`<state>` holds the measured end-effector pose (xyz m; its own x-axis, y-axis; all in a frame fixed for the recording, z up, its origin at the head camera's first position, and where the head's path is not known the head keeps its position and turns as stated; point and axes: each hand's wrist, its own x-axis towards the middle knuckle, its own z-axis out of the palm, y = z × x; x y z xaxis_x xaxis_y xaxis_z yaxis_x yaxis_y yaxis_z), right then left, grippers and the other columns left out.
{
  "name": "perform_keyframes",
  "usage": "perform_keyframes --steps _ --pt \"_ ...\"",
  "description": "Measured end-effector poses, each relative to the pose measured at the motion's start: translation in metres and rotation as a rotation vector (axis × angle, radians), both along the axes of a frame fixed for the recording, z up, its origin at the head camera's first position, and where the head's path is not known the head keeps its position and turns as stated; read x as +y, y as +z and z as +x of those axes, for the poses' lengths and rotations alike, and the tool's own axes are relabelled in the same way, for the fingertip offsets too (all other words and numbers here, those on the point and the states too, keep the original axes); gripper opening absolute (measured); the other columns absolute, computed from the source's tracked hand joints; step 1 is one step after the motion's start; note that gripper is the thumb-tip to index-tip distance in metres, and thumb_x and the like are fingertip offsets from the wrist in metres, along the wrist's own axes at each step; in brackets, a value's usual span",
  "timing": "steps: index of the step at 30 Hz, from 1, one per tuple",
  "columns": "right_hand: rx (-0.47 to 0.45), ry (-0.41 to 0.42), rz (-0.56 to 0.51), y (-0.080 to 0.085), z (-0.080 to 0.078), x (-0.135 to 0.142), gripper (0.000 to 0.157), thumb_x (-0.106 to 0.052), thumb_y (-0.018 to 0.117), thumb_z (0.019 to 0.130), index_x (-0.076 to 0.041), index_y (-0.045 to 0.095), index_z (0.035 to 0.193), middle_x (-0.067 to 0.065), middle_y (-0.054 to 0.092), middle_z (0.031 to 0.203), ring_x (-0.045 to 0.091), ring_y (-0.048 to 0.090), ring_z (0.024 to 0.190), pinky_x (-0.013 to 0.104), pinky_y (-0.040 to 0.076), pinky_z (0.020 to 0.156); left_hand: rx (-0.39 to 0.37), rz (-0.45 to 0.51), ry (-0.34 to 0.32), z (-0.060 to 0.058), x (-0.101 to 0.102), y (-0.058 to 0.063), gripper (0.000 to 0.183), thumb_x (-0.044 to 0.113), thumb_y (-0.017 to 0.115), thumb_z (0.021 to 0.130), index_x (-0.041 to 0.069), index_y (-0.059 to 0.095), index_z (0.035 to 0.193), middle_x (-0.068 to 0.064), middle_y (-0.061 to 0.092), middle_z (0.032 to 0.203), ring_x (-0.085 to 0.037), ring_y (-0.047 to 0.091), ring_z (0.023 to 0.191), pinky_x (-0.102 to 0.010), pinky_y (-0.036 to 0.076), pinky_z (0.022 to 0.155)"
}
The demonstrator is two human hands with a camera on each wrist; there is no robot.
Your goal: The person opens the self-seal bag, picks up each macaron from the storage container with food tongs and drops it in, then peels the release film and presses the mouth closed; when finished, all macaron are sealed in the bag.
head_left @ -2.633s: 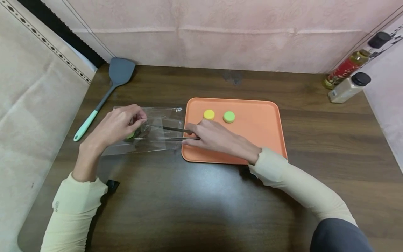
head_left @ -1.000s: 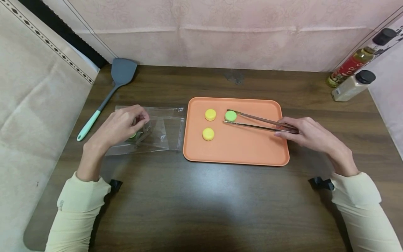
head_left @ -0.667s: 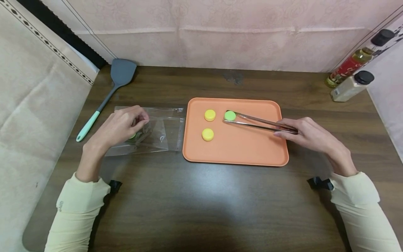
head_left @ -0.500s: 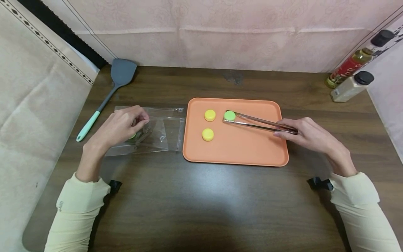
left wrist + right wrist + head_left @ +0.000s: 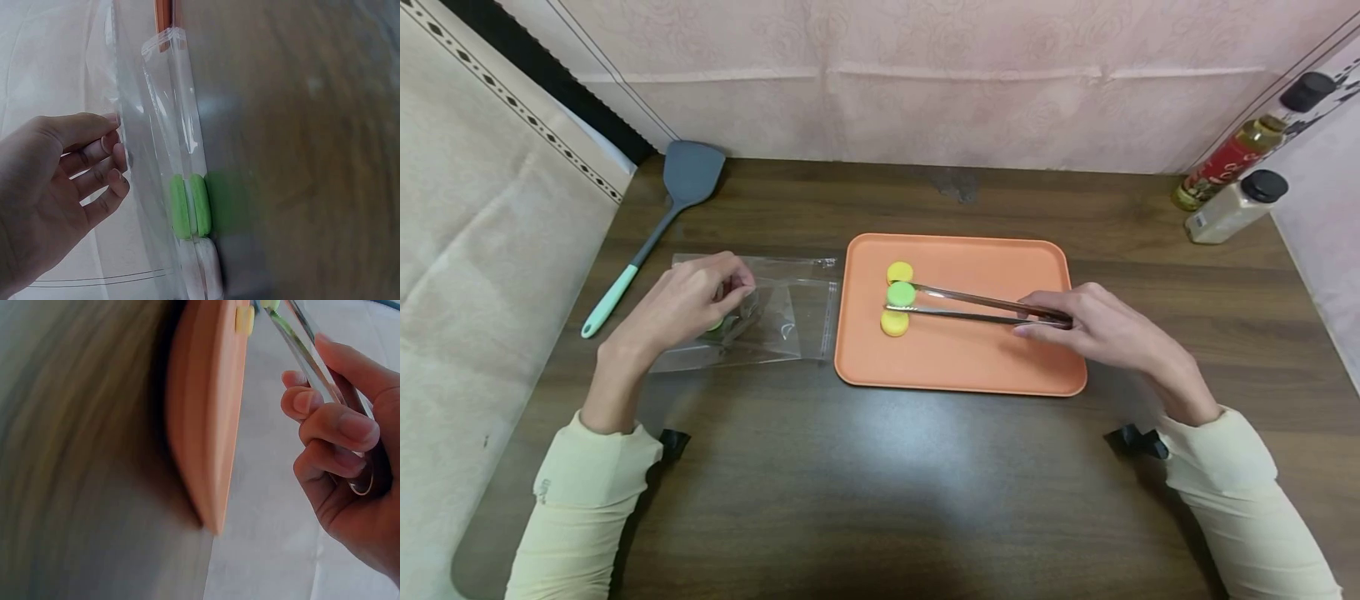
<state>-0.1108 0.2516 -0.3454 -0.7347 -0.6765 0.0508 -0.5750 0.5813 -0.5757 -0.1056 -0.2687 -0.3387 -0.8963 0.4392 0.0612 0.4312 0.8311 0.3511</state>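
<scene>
My right hand (image 5: 1097,329) holds metal tongs (image 5: 973,307) whose tips pinch a green macaron (image 5: 901,293). It is raised over the left part of the orange tray (image 5: 1000,358) and overlaps two yellow macarons, a far one (image 5: 898,271) and a nearer one (image 5: 894,323). In the right wrist view, fingers and thumb wrap the tongs (image 5: 309,365). My left hand (image 5: 688,296) pinches the upper layer of a clear plastic bag (image 5: 808,308), lifting it. Inside the bag, the left wrist view shows another green macaron (image 5: 191,206) and a pale one (image 5: 201,267).
A spatula (image 5: 655,233) with a grey head and mint handle lies at the far left of the wooden table (image 5: 887,467). A red-labelled bottle (image 5: 1232,162) and a black-capped jar (image 5: 1232,208) stand at the back right. Cloth (image 5: 925,92) hangs behind.
The tongs came out of the bag, and a second yellow macaron now lies on the tray. They then took the green macaron from the tray and moved left with it. My left hand stayed put.
</scene>
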Motion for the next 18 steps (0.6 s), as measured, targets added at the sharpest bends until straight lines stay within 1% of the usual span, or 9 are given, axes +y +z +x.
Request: perform_keyframes --steps 4,9,11,13,18 --pt "0.018 0.028 -0.006 0.003 0.003 -0.017 0.007 -0.020 0.075 0.107 -0.024 0.072 0.102 -0.016 0.056 0.076 -0.001 0.046 0.062 0.022 0.041 0.058 -0.001 -0.001 0.001 0.000 0.001 0.000 0.006 0.006 0.067 0.108 0.003 0.073 0.108 -0.010 0.072 0.097 -0.020 0.061 0.081 -0.040 0.053 0.070" --pt "0.020 0.033 0.011 0.007 0.009 -0.049 0.004 -0.025 0.076 0.106 -0.022 0.074 0.103 -0.015 0.056 0.073 0.000 0.046 0.060 0.023 0.039 0.056 -0.004 -0.004 0.000 0.000 0.001 0.000 0.006 0.006 0.068 0.108 0.003 0.073 0.108 -0.010 0.072 0.097 -0.020 0.061 0.080 -0.040 0.053 0.070" --pt "0.019 0.029 0.029 0.009 0.011 -0.063 0.007 -0.028 0.076 0.106 -0.022 0.076 0.105 -0.015 0.056 0.072 0.000 0.045 0.059 0.024 0.038 0.055 -0.006 -0.004 0.001 0.000 0.001 0.000 0.006 0.006 0.068 0.108 0.003 0.073 0.108 -0.010 0.071 0.097 -0.020 0.061 0.081 -0.040 0.053 0.070" --pt "0.023 0.027 0.048 0.011 0.012 -0.078 0.010 -0.031 0.076 0.106 -0.021 0.076 0.104 -0.015 0.056 0.070 0.001 0.044 0.057 0.025 0.037 0.054 -0.008 -0.002 0.004 0.000 0.000 0.000 0.006 0.007 0.067 0.108 0.003 0.073 0.108 -0.010 0.071 0.097 -0.020 0.061 0.081 -0.040 0.053 0.070" --pt "0.024 0.021 0.083 0.013 0.007 -0.116 0.018 -0.036 0.076 0.106 -0.019 0.076 0.102 -0.012 0.059 0.069 0.005 0.044 0.057 0.028 0.035 0.054 -0.007 0.003 0.012 0.000 0.000 0.001 0.007 0.007 0.067 0.109 0.003 0.073 0.109 -0.010 0.072 0.098 -0.020 0.061 0.081 -0.041 0.053 0.071"
